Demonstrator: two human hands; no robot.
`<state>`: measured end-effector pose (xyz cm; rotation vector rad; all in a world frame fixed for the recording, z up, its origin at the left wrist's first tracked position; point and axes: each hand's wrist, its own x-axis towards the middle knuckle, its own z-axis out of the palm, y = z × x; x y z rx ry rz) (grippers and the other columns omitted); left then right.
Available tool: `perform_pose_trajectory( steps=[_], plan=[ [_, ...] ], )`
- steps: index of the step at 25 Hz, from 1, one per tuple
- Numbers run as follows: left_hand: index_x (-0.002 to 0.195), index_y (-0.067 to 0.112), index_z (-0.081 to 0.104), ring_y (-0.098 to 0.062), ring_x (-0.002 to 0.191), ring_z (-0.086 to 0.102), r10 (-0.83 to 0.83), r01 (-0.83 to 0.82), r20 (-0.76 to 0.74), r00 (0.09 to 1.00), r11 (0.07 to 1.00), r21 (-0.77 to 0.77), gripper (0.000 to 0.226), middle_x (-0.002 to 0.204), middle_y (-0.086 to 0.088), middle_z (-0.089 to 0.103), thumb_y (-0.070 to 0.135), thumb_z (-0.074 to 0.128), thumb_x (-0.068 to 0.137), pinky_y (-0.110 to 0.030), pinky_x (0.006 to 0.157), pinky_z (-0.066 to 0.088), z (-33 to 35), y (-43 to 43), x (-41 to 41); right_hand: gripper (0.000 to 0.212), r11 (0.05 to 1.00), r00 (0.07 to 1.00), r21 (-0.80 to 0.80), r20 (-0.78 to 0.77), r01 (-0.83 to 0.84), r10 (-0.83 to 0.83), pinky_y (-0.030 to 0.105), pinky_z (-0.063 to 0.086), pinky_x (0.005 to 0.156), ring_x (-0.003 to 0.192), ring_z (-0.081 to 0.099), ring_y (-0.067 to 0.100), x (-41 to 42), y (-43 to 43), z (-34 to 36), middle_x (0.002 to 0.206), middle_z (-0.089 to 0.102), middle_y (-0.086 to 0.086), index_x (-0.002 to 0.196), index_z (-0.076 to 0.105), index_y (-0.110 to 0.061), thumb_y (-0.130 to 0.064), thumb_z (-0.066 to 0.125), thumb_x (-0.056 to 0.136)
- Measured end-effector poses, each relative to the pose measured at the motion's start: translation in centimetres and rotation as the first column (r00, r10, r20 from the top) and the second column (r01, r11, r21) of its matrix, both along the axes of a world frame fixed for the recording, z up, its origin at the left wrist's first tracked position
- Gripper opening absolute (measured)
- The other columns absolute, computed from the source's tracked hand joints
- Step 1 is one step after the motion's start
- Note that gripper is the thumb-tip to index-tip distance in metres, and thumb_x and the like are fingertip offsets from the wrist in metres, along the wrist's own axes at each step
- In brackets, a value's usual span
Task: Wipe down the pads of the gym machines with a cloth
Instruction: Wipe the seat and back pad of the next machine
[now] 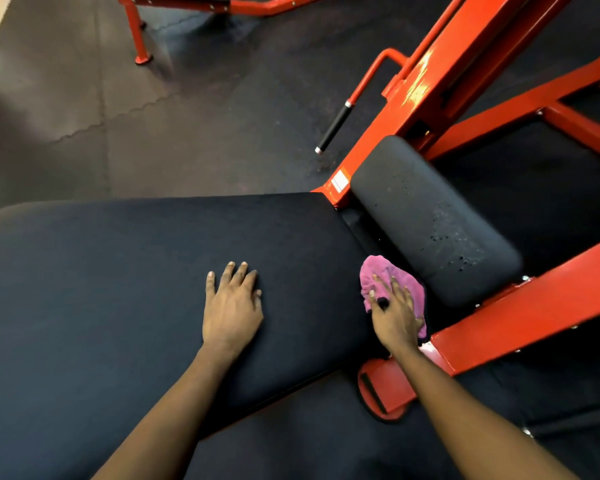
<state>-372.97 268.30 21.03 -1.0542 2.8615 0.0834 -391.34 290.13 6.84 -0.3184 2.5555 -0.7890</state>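
We are mid-wipe on the long black pad (136, 289), which serves as our worktop here. Our left hand (232, 306) rests flat on it near the middle, its grip apart, fingers straight and holding nothing. It looks to be there only to brace us. At about 3 o'clock from it, our right hand (394, 317) presses the pink cloth (378, 271) onto the pad's far right edge. The fingers are spread flat over the bunched fabric, so this grip is also apart, pushing down and not clamped round the cloth. The cloth lies in the corner where the long pad meets the gap before the smaller pad (430, 216), which sits at roughly 1 o'clock from the cloth, just beside it. That smaller pad shows scattered droplets (461, 244), which we take to be spray not yet wiped. The orange frame (534, 313) runs close by at 3 o'clock from the right hand. We judge the long pad's edge to be the step in hand. The next move likely calls for sliding or lifting the cloth across the gap onto the spotted pad, keeping the palm flat and clear of the frame.
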Motion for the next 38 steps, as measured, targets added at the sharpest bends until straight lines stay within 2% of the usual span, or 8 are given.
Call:
perform_pose_trajectory(
  steps=[7, 12, 16, 19, 21, 25, 32, 38],
  plan=[
    [0.148, 0.019, 0.045, -0.025, 0.151, 0.020, -0.053, 0.057, 0.076, 0.996, 0.997, -0.056, 0.048, 0.161, -0.004, 0.032, 0.035, 0.034, 0.104, -0.047, 0.124, 0.010, -2.9, -2.7, -5.9, 0.061, 0.966, 0.910, -0.008, 0.335, 0.260, -0.242, 0.043, 0.050, 0.096, 0.116, 0.060, 0.044, -6.0, 2.4, -3.8, 0.126, 0.064, 0.028, 0.128, 0.064, -0.005, -0.057, 0.046, 0.100],
    [0.145, 0.018, 0.049, -0.027, 0.149, 0.024, -0.053, 0.060, 0.093, 0.994, 0.995, -0.077, 0.049, 0.158, -0.006, 0.037, 0.037, 0.033, 0.103, -0.048, 0.122, 0.015, -4.8, -4.9, -9.6, 0.064, 0.943, 0.826, -0.081, 0.510, 0.323, -0.239, 0.043, 0.048, 0.104, 0.121, 0.061, 0.036, -9.0, 1.4, -5.6, 0.129, 0.065, 0.021, 0.129, 0.065, -0.005, -0.059, 0.056, 0.095],
    [0.147, 0.018, 0.046, -0.030, 0.149, 0.025, -0.047, 0.058, 0.086, 0.995, 0.989, -0.132, 0.057, 0.158, -0.008, 0.036, 0.040, 0.022, 0.101, -0.049, 0.122, 0.017, -5.9, -4.9, -9.7, 0.100, 0.959, 0.849, -0.165, 0.516, 0.231, -0.116, 0.046, 0.047, 0.107, 0.120, 0.062, 0.032, -13.5, -6.4, -7.7, 0.127, 0.069, 0.013, 0.127, 0.068, -0.012, -0.085, 0.042, 0.064],
    [0.145, 0.016, 0.048, -0.032, 0.148, 0.028, -0.052, 0.064, 0.089, 0.995, 0.989, -0.135, 0.058, 0.157, -0.010, 0.038, 0.039, 0.022, 0.099, -0.051, 0.121, 0.019, -6.0, -4.9, -9.8, 0.084, 0.960, 0.813, -0.196, 0.580, 0.198, -0.050, 0.039, 0.047, 0.106, 0.112, 0.064, 0.022, -15.3, -9.4, -7.7, 0.120, 0.071, 0.005, 0.121, 0.069, -0.014, -0.082, 0.051, 0.074],
    [0.146, 0.015, 0.048, -0.032, 0.148, 0.027, -0.044, 0.054, 0.082, 0.996, 0.989, -0.135, 0.057, 0.157, -0.010, 0.038, 0.038, 0.023, 0.099, -0.051, 0.121, 0.019, -5.9, -4.8, -9.8, 0.049, 0.954, 0.821, -0.185, 0.563, 0.238, -0.096, 0.036, 0.047, 0.103, 0.111, 0.064, 0.019, -13.5, -7.4, -5.6, 0.116, 0.070, 0.003, 0.126, 0.068, -0.017, -0.052, 0.064, 0.091],
    [0.145, 0.015, 0.048, -0.033, 0.149, 0.025, -0.039, 0.049, 0.088, 0.995, 0.992, -0.115, 0.050, 0.157, -0.012, 0.037, 0.033, 0.032, 0.101, -0.053, 0.121, 0.018, -5.9, -4.7, -10.0, 0.028, 0.941, 0.784, -0.089, 0.582, 0.327, -0.217, 0.036, 0.049, 0.096, 0.111, 0.066, 0.027, -8.9, 0.3, -3.8, 0.115, 0.073, 0.010, 0.120, 0.072, -0.009, -0.021, 0.068, 0.094],
    [0.147, 0.014, 0.044, -0.034, 0.150, 0.022, -0.044, 0.057, 0.133, 0.990, 0.994, -0.095, 0.054, 0.160, -0.014, 0.032, 0.033, 0.024, 0.101, -0.053, 0.122, 0.015, -5.9, -4.7, -10.0, 0.061, 0.982, 0.891, 0.041, 0.415, 0.184, -0.184, 0.040, 0.050, 0.098, 0.114, 0.064, 0.034, -14.2, -11.4, -3.4, 0.123, 0.069, 0.011, 0.125, 0.068, -0.025, -0.068, 0.054, 0.084],
    [0.147, 0.013, 0.044, -0.034, 0.150, 0.022, -0.044, 0.042, 0.106, 0.993, 0.999, 0.028, 0.051, 0.159, -0.014, 0.033, 0.032, 0.038, 0.100, -0.050, 0.122, 0.014, -4.9, -5.1, -10.1, 0.062, 0.965, 0.915, 0.126, 0.309, 0.230, -0.259, 0.042, 0.052, 0.095, 0.115, 0.063, 0.040, -11.3, -9.2, -3.1, 0.127, 0.066, 0.019, 0.133, 0.063, -0.021, -0.065, 0.059, 0.089]
  ],
)
